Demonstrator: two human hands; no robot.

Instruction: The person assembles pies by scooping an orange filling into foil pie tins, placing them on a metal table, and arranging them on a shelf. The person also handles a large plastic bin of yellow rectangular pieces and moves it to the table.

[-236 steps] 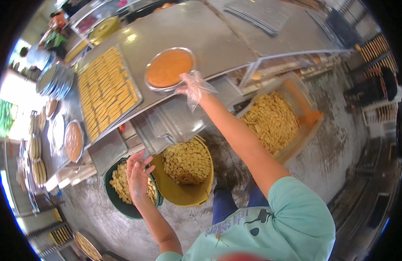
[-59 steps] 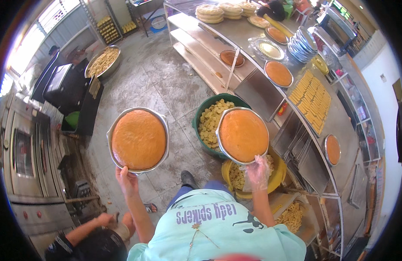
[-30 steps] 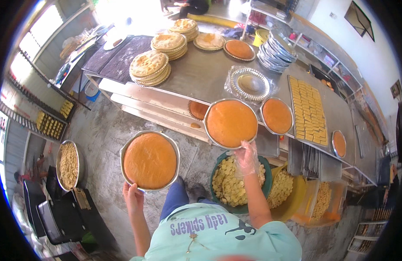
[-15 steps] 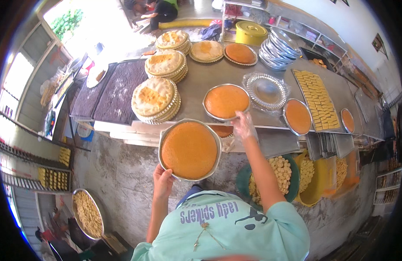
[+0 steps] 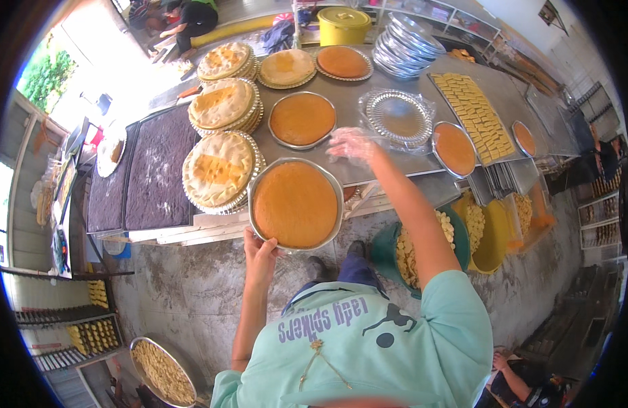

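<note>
Your left hand (image 5: 261,253) grasps the first cake pan (image 5: 295,204) at its near rim, thumb above, probably so the soft top is not pressed. Your gloved right hand (image 5: 355,145) is released, fingers loose, just beside the second cake pan (image 5: 302,119), which the bench (image 5: 349,107) supports flat, near stacked pies (image 5: 219,170).

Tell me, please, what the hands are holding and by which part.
The left hand holds a metal cake pan by its near-left edge; the right hand holds nothing.
</note>
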